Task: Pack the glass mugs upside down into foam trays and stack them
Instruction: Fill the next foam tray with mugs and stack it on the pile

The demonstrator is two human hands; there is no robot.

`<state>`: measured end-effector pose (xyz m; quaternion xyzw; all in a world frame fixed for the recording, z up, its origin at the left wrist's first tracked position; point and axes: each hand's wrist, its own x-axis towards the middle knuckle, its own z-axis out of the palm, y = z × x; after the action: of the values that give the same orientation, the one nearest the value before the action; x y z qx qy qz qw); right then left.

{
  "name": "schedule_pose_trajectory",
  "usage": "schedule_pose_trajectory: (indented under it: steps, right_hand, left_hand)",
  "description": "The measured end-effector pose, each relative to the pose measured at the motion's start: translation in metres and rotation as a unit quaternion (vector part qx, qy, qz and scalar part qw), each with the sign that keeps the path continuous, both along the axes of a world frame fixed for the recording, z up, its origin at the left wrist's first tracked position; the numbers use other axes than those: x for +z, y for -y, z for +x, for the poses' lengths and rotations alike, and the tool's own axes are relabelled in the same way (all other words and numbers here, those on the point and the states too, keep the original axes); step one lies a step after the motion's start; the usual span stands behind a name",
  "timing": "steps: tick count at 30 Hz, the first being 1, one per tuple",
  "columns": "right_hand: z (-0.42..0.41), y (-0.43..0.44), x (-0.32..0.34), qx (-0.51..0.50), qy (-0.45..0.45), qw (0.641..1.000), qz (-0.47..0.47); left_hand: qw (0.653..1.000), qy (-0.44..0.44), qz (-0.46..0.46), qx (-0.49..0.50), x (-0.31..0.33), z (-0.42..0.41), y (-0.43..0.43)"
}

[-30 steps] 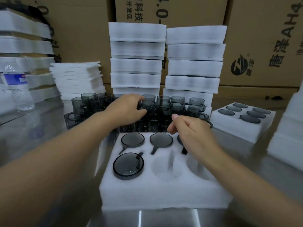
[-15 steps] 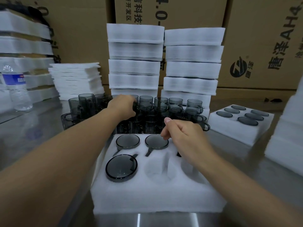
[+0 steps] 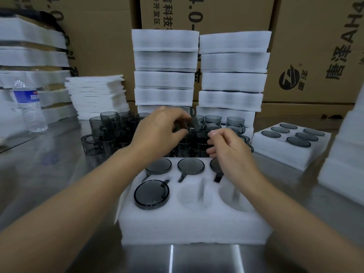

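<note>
A white foam tray (image 3: 197, 223) lies in front of me with six round pockets. Smoky glass mugs sit upside down in the three back pockets and the front left pocket (image 3: 151, 194); the front middle and front right pockets are bare. Behind the tray stands a cluster of upright grey glass mugs (image 3: 110, 125). My left hand (image 3: 157, 131) grips one mug (image 3: 190, 119) and holds it lifted above the cluster. My right hand (image 3: 228, 148) hovers over the tray's back right corner with fingers curled, holding nothing I can see.
Two tall stacks of packed foam trays (image 3: 165, 75) rise behind the mugs. A filled tray (image 3: 289, 146) lies at right, more foam at far right (image 3: 346, 154). Foam sheets (image 3: 96, 95) and a water bottle (image 3: 29, 107) stand at left. Cardboard boxes line the back.
My left hand has closed on a mug from the cluster and raised it. My right hand has moved slightly up and back over the tray's rear right corner.
</note>
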<state>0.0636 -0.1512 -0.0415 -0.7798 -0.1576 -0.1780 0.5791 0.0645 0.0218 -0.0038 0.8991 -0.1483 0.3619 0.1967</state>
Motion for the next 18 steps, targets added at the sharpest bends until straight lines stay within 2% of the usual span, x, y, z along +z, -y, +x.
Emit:
schedule_pose_trajectory:
  steps: [6,10,15,18]
  right_hand:
    - [0.005,0.002,0.000,0.031,-0.051,0.997,0.040]
    - [0.007,0.003,0.000,0.035,-0.059,0.996,0.057]
    - [0.008,0.003,-0.002,0.034,-0.048,0.997,0.054]
    - [0.011,0.003,-0.004,0.030,-0.044,0.997,0.064]
  left_hand:
    - [0.994,-0.022,-0.054,-0.094,-0.030,-0.016,0.015]
    - [0.990,-0.001,-0.091,-0.104,-0.033,-0.014,0.009]
    - [0.989,0.032,-0.016,-0.141,-0.034,-0.018,0.009]
    - [0.989,0.026,-0.013,-0.144,-0.034,-0.017,0.009]
